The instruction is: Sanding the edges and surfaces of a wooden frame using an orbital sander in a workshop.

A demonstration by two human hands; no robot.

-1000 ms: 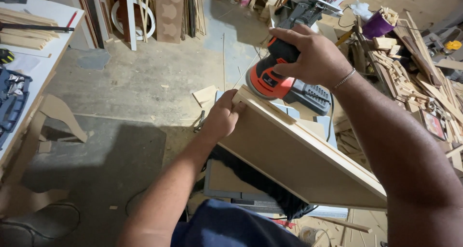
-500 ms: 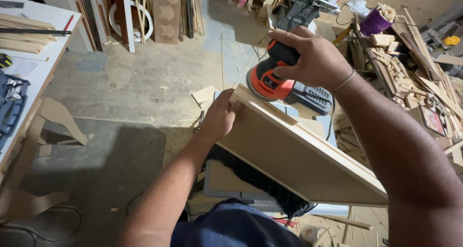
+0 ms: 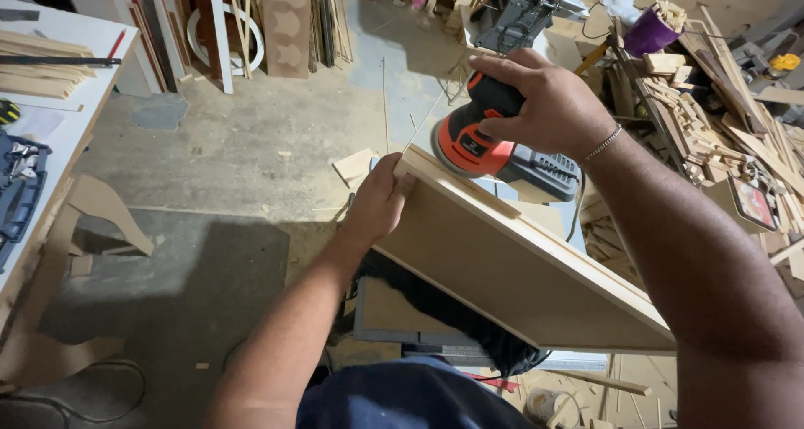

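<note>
The left hand (image 3: 378, 204) clamps the near corner of a pale wooden panel (image 3: 502, 266) held on edge. Beyond it, the right hand (image 3: 544, 102) grips an orange orbital sander (image 3: 471, 144) riding the panel's narrow top edge. If the sander tips off that edge, it could round the corner or graze the left fingers.

Floor: bare concrete (image 3: 251, 144), dusty, with a pale offcut (image 3: 355, 166) lying near centre.
Ten o'clock: white workbench (image 3: 79, 102) carrying stacked wood strips (image 3: 38, 64) and a blue tool case (image 3: 18, 190).
Twelve o'clock: boards and a white ring (image 3: 224, 39) leaning upright.
Two o'clock: heaped scrap wood (image 3: 712, 119), purple bucket (image 3: 649, 33).
</note>
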